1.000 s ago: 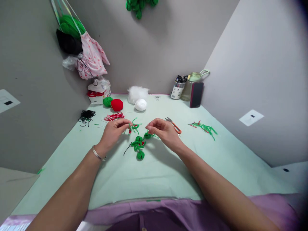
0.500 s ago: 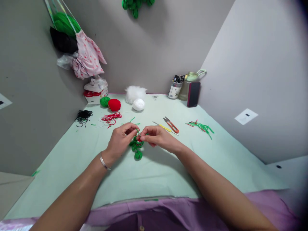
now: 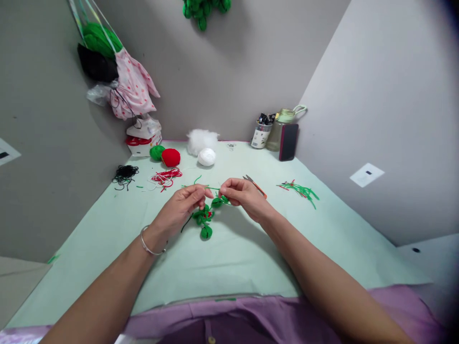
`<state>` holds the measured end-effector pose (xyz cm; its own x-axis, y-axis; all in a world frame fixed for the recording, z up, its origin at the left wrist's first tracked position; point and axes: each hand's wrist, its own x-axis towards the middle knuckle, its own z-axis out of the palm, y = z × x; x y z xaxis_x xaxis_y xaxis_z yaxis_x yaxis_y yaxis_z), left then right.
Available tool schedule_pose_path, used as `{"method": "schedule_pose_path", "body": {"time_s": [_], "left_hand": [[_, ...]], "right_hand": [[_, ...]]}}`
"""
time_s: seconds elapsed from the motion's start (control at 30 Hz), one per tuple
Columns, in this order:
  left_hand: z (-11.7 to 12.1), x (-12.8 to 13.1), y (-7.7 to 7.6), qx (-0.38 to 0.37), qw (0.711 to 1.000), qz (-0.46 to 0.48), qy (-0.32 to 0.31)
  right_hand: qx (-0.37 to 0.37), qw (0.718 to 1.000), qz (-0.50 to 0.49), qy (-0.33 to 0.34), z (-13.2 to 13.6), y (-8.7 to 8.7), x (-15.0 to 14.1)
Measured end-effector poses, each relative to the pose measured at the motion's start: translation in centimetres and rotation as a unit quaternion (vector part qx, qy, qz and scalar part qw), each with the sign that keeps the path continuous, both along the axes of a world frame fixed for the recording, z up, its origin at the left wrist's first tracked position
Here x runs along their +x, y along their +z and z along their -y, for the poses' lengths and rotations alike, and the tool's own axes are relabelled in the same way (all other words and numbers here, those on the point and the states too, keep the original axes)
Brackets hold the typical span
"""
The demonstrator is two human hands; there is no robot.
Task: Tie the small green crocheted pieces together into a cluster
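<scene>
Between my two hands a short green yarn strand is stretched above the table. My left hand is closed, with thumb and fingers pinched at the strand's left end. At its right end my right hand pinches the yarn; a thin pale line by those fingertips is too fine to identify. Just below my left fingers lies a green crocheted piece with round ends and a bit of red. Another green rounded part hangs under my right fingers, partly hidden by them.
Orange-handled thread snips lie partly behind my right hand. Green yarn scraps are at the right. Red yarn, white yarn, white stuffing and black strands sit further back. A phone leans against a bottle.
My hands have moved apart, my right hand to the right and slightly up, drawing the green yarn between them. A green rounded part now shows under my right hand, which covers the yellow hook.
</scene>
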<state>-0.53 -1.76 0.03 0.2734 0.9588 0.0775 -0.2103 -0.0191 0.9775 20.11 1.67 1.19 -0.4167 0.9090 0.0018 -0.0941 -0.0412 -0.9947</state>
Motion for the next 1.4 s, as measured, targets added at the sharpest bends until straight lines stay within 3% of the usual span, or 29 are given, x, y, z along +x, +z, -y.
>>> {"method": "schedule_pose_path", "body": {"time_s": [0.1, 0.2, 0.3, 0.4, 0.5, 0.6, 0.73, 0.93, 1.1, 1.4], "left_hand": [[-0.1, 0.2, 0.1, -0.032, 0.995, 0.093, 0.025], [-0.2, 0.1, 0.1, -0.067, 0.985, 0.159, -0.002], [-0.3, -0.1, 0.0, -0.076, 0.981, 0.179, -0.006], [-0.2, 0.1, -0.3, -0.058, 0.991, 0.119, 0.029], [0.1, 0.7, -0.8, 0.002, 0.996, -0.025, 0.089], [0.6, 1.6, -1.3, 0.092, 0.974, -0.162, 0.13], [1.0, 2.3, -2.0, 0.21, 0.938, -0.238, 0.136], [1.1, 2.3, -2.6, 0.29, 0.898, -0.298, 0.143], [1.1, 2.0, -2.7, 0.318, 0.882, -0.31, 0.159], [0.8, 1.8, -2.9, 0.32, 0.874, -0.326, 0.166]], "right_hand": [[0.0, 1.0, 0.011, 0.024, 0.4, -0.2, -0.7], [-0.003, 0.999, 0.016, 0.035, 0.3, -0.5, -0.9], [0.005, 0.999, 0.032, -0.001, 0.0, -0.5, -0.5], [0.027, 0.997, 0.023, -0.076, -0.1, -0.2, 0.0], [0.026, 0.995, -0.036, -0.092, 0.1, 0.1, 0.1], [0.018, 0.994, -0.08, -0.068, 0.7, 0.2, -0.4], [0.027, 0.991, -0.097, -0.083, 1.3, -0.1, -1.5], [0.115, 0.986, 0.0, -0.124, 1.7, -0.2, -2.0], [0.144, 0.983, 0.081, -0.085, 2.1, 0.0, -2.0], [0.195, 0.969, 0.135, -0.075, 2.3, -0.2, -2.0]]}}
